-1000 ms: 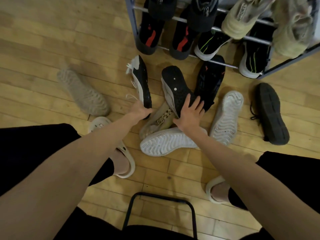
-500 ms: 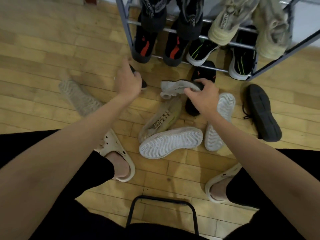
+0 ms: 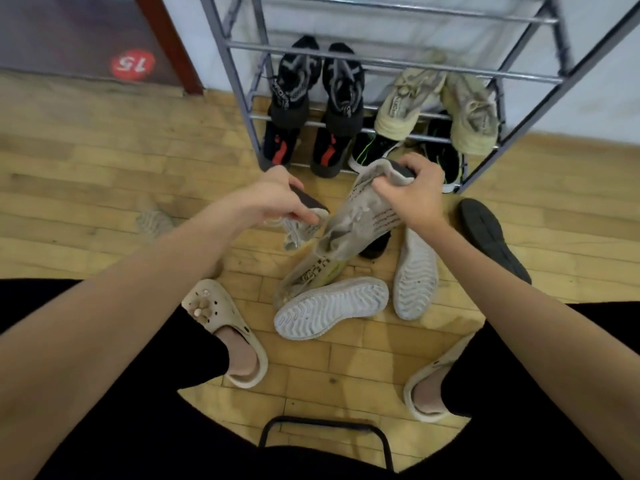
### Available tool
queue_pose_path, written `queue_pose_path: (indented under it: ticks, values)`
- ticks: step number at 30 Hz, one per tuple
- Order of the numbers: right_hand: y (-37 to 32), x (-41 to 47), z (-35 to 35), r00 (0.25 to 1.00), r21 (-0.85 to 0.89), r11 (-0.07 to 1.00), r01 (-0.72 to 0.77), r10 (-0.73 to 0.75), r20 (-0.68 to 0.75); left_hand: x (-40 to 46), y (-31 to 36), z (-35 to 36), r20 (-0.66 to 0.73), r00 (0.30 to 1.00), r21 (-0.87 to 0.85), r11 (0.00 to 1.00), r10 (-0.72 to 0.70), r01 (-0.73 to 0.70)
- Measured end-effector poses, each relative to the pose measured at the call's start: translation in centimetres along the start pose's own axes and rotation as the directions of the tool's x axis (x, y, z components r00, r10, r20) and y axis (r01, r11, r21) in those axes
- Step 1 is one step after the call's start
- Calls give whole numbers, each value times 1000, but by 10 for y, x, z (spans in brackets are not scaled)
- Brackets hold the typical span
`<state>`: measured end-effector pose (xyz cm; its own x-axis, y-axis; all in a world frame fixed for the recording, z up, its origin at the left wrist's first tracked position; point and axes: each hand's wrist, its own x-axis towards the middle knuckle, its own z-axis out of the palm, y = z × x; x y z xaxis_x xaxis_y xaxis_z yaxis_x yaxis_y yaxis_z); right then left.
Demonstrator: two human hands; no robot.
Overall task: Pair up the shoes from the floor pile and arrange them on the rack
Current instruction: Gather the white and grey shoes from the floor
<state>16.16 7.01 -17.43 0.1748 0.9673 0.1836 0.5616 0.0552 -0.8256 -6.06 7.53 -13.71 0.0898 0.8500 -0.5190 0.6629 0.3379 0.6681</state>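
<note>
My left hand [image 3: 277,199] grips a grey knit sneaker [image 3: 300,227] with a black sole, held above the floor with its laces hanging. My right hand [image 3: 414,195] grips its matching grey sneaker [image 3: 367,206], sole turned away from me. Both are lifted in front of the metal shoe rack [image 3: 242,95]. On the floor lie a beige sneaker [image 3: 311,271], two white-soled shoes [image 3: 329,306] [image 3: 415,275] upside down, a black shoe [image 3: 491,237] at the right, another black shoe [image 3: 375,247] partly hidden, and a tan shoe [image 3: 154,225] behind my left arm.
The rack's lower shelves hold black high-tops [image 3: 311,84], beige sneakers [image 3: 440,102], black-and-red shoes [image 3: 280,147] and black-and-green shoes [image 3: 446,161]. Its upper bars [image 3: 398,15] carry nothing. My feet in cream clogs [image 3: 221,327] [image 3: 429,386] flank the pile. A black stool frame [image 3: 325,431] is below me.
Both hands have lifted the grey sneakers off the floor pile and raised them toward the rack. My view has tilted up, showing more of the rack and the wall.
</note>
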Motion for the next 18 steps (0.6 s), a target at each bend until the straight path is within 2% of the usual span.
queue_pose_path:
  ticks: [2,5,8,13,15,18]
  values:
    - [2,1,-7,997,17,1000,-14,13,70,-5,4,-2,-28,997,150,986,75,-70]
    - [13,1,-11,972,-19,1000,-6,10,233,-8,8,-4,16,979,202,958,204,-203]
    - [28,0,-4,908,-88,996,-30,64,415,-4,8,-2,36,966,257,932,257,-258]
    - [58,-3,15,796,-184,982,-32,136,589,29,-15,10,-68,985,231,963,160,-140]
    - [74,-2,26,790,-246,968,-40,181,586,46,-27,18,-103,991,233,971,87,-61]
    - [94,1,43,820,-312,946,-84,244,518,74,-42,33,-98,995,257,965,-29,54]
